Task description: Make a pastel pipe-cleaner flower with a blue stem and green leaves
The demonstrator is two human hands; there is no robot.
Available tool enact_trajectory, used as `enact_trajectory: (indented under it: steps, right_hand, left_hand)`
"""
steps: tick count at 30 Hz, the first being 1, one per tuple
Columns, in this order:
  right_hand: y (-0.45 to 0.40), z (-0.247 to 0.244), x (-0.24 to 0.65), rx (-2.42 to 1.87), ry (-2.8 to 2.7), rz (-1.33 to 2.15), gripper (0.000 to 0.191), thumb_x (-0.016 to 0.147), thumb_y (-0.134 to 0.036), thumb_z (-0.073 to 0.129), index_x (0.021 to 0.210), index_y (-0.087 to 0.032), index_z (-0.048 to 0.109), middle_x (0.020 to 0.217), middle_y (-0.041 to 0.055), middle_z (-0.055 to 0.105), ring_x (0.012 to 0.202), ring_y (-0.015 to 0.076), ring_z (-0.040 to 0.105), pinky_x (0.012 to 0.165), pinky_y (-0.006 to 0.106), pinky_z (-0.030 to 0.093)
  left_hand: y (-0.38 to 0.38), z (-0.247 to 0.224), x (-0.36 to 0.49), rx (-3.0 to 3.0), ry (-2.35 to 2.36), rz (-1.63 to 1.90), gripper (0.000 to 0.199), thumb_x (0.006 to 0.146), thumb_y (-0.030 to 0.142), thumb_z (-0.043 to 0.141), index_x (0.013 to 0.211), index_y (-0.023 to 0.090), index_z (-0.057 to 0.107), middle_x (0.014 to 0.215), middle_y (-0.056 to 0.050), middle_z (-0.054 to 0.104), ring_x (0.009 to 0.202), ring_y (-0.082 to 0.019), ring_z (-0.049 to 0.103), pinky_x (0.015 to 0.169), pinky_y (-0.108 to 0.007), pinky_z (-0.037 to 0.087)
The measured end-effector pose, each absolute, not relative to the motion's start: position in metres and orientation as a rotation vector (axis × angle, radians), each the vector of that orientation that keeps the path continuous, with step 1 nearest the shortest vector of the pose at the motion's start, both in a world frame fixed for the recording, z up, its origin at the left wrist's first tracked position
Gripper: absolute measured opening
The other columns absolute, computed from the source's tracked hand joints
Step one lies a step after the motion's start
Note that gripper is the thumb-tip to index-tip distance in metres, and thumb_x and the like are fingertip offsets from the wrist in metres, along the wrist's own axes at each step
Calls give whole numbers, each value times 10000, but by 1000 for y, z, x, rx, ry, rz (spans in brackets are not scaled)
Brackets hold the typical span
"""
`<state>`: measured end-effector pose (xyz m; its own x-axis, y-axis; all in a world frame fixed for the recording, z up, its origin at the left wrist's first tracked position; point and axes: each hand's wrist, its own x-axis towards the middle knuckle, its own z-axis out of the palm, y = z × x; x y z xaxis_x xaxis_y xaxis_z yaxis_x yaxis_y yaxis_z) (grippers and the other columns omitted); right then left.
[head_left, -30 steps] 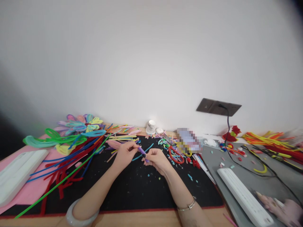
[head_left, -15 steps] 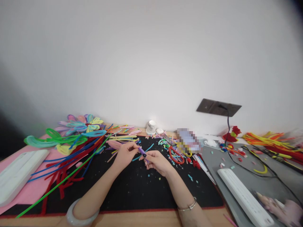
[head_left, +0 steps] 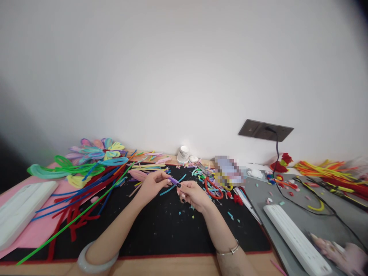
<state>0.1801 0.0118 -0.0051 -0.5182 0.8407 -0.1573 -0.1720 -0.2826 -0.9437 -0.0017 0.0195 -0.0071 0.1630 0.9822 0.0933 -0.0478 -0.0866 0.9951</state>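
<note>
Between my two hands, above the black mat (head_left: 161, 234), is a short purple fuzzy piece (head_left: 173, 181). My left hand (head_left: 153, 186) pinches its left end between thumb and fingers. The right end is in the closed fingertips of my right hand (head_left: 191, 194). Behind the hands a blue fuzzy stem (head_left: 168, 190) lies on the mat. A pink looped petal shape (head_left: 138, 175) rests just beyond my left hand. Small cut bits are scattered on the mat below my right hand.
Blue and red stems (head_left: 77, 191) and a long green stem (head_left: 71, 216) lie at left, near a white box (head_left: 27, 211). A white cup (head_left: 183, 153) stands by the wall. At right are a red loop (head_left: 213, 193), a power strip (head_left: 296, 239) and a black cable (head_left: 304, 209).
The purple piece has turned closer to level, and my right hand has shifted slightly right. Its fingers have curled in more. My left hand still pinches the piece.
</note>
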Motion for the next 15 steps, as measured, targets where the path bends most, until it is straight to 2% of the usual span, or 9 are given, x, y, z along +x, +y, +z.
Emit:
enact_trajectory:
  steps: [4,9,15]
  right_hand:
    - [12,-4,183,-872,-1235,1912,249,734,-346,650,625,-126,605,470,-55,424,425,56,370,468,206,330]
    - [9,-2,183,-836,-1249,2037,237,739,-322,657,640,-113,604,477,-51,440,425,53,380,471,202,333]
    - [8,-2,185,-743,-1233,2172,203,737,-280,663,641,-115,594,471,-57,423,410,54,375,462,209,328]
  left_hand:
    - [16,-1,-5,1160,882,1053,268,758,346,620,960,170,601,824,-29,633,729,-145,595,700,-295,481]
    - [12,0,-5,1149,795,1021,219,806,379,576,800,160,567,608,37,496,546,-78,463,551,-200,375]
    - [6,6,-4,983,616,876,184,819,341,582,797,185,486,544,86,346,451,-39,309,496,-176,308]
